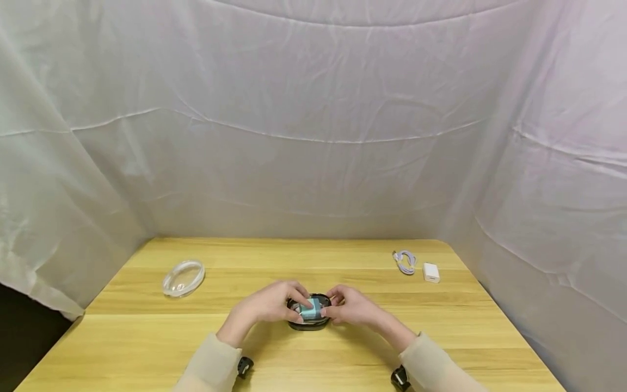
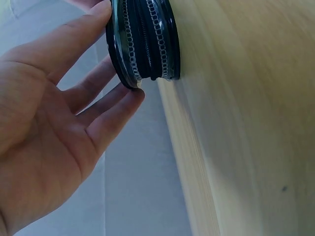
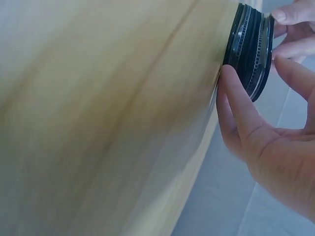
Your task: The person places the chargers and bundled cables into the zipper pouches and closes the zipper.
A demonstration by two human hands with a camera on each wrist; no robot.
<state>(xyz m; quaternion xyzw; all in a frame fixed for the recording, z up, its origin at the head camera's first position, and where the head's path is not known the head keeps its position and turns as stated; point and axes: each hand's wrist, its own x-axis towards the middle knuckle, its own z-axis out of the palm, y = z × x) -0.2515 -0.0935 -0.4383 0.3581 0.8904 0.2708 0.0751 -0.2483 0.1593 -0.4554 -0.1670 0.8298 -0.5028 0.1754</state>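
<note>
A black oval zip case (image 1: 308, 325) lies open on the wooden table (image 1: 313, 359) near the front middle, with a teal item (image 1: 309, 310) inside it. My left hand (image 1: 271, 305) is at the case's left end, its nearly straight fingers (image 2: 115, 105) and thumb touching the rim of the case (image 2: 147, 39). At the right end is my right hand (image 1: 355, 307). Its thumb (image 3: 231, 98) presses the side of the case (image 3: 248, 49) while its fingers reach over the top edge. What the fingertips do on the teal item is hidden.
A clear round lid (image 1: 183, 277) lies at the table's left. A coiled white cable (image 1: 405, 262) and a small white charger (image 1: 431, 272) sit at the back right. White cloth hangs behind and along both sides of the table.
</note>
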